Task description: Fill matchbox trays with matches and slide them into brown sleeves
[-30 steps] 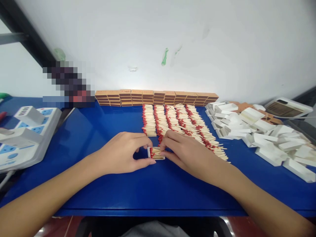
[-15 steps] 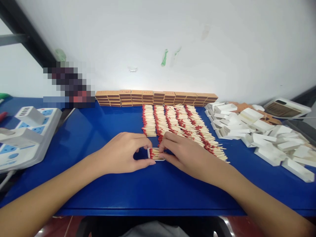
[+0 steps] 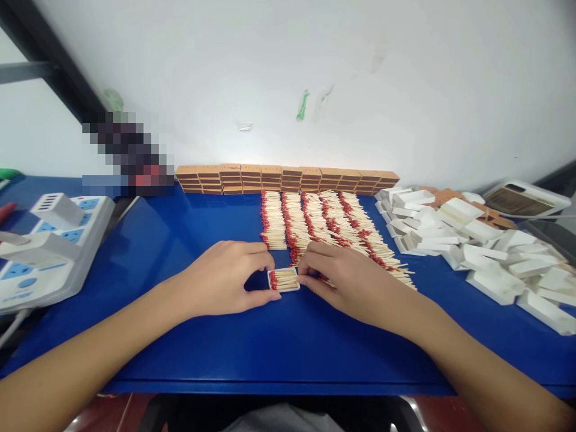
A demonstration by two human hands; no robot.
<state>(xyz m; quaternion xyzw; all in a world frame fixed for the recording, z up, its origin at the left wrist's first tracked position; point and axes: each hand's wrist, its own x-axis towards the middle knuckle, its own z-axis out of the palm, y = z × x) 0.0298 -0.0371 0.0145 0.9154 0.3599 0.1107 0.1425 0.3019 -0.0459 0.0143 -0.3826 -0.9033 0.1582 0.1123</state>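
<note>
A small white matchbox tray (image 3: 292, 289) lies on the blue table, with red-headed matches (image 3: 283, 278) inside, heads to the left. My left hand (image 3: 229, 276) holds the tray's left end between thumb and forefinger. At its right end, my right hand (image 3: 342, 282) has thumb and fingers drawn together against the edge; whatever may be between the fingertips is hidden. Just behind the tray, several rows of loose matches (image 3: 274, 222) lie side by side, partly covered by my right hand.
Stacked brown matchboxes (image 3: 252, 177) line the wall. On the right is a heap of white trays (image 3: 495, 258), with brown sleeves (image 3: 443, 198) behind and a phone (image 3: 524, 198) leaning there. A power strip (image 3: 96, 222) with plugged-in adapters sits at the left.
My right fingers have drawn back rightward from over the matches to the tray's right end, showing more of the matches. The left hand keeps its hold on the tray.
</note>
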